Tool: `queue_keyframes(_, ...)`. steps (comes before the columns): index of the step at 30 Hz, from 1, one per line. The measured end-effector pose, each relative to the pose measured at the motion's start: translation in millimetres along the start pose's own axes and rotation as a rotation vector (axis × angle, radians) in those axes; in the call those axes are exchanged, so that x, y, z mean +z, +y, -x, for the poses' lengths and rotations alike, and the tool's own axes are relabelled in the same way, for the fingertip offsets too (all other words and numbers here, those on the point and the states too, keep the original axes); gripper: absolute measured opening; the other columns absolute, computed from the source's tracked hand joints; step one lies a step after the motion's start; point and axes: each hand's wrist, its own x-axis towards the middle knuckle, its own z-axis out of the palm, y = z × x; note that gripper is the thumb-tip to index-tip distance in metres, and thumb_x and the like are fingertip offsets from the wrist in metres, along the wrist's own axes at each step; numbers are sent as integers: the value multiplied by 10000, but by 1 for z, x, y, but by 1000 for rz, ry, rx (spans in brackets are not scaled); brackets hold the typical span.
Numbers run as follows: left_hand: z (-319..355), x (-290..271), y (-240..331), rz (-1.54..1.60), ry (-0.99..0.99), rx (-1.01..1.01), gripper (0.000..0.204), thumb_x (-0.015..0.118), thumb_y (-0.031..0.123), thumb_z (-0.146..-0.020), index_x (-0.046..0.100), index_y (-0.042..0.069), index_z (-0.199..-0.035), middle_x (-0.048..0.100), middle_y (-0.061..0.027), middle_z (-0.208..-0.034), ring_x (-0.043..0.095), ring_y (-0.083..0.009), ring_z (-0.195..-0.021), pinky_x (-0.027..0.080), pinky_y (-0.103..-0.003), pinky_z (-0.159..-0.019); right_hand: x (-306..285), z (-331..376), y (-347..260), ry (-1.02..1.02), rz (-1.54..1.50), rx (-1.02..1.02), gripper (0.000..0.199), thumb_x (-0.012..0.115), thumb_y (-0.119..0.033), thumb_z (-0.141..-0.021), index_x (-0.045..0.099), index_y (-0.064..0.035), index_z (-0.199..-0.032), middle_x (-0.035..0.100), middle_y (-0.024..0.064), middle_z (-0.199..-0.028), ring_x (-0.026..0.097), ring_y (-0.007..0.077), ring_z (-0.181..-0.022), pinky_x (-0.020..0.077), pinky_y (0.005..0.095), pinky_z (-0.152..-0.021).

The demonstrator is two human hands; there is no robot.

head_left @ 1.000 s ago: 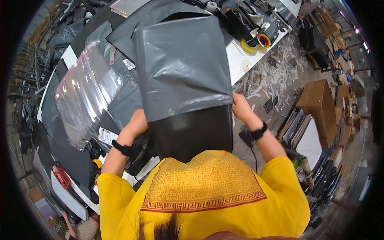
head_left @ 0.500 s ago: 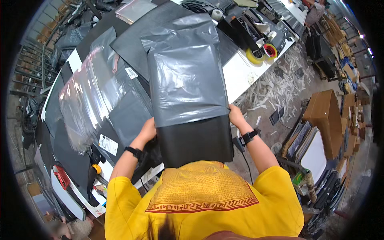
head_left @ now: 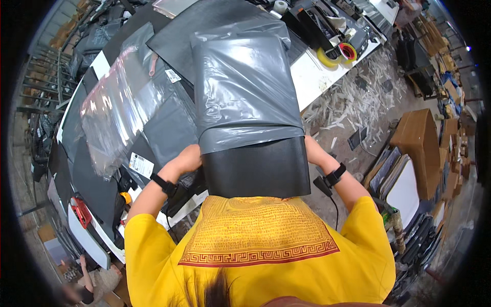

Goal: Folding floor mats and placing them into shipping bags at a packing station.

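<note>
In front of me a grey plastic mailing bag (head_left: 245,82) covers the far part of a black leather-like sheet or pad (head_left: 255,169), whose near end sticks out of the bag's mouth against my shirt. My left hand (head_left: 190,157) is closed on the left edge at the bag's opening. At the opposite edge my right hand (head_left: 314,150) grips the same opening, its fingertips hidden behind the bag and pad. The bag's far end lies loose and wrinkled over a black sheet (head_left: 204,25) on the table.
Clear plastic sleeves (head_left: 120,107) lie left on the table, near a white label (head_left: 141,165). Tape rolls (head_left: 347,52) sit by a black box (head_left: 312,30) at far right. Scraps (head_left: 348,105) litter the floor near a cardboard box (head_left: 417,148). Another person (head_left: 94,284) is at lower left.
The bag's mouth has come nearer along the pad, so less black shows at my end. Both hands have shifted slightly outward and up in view.
</note>
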Motion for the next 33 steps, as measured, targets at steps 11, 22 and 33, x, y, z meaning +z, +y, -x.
queue_keyframes(11,-14,22,-6,229,324,-29,272,584,181,-832,664,22,-1038,689,-194,-947,677,-300,-849,510,-394,-728,19,13,-2,323,-110,-58,272,597,-105,-849,651,34,-1076,696,178,-1005,662,246,-891,493,342,-799)
queue_keyframes(22,-44,23,-1,697,289,-390,266,532,119,-910,629,-21,-1115,672,-122,-1059,593,-165,-952,491,-315,-818,18,-43,71,-24,-714,429,451,629,-98,-874,530,31,-1295,585,112,-1249,556,167,-1073,473,298,-903)
queue_keyframes(33,-9,28,30,223,-84,-240,355,619,252,-846,627,4,-1100,691,-185,-981,669,-278,-800,498,-373,-704,-2,-4,40,-182,-34,-22,418,669,-212,-832,602,-26,-1200,625,191,-1193,608,305,-1068,464,364,-917)
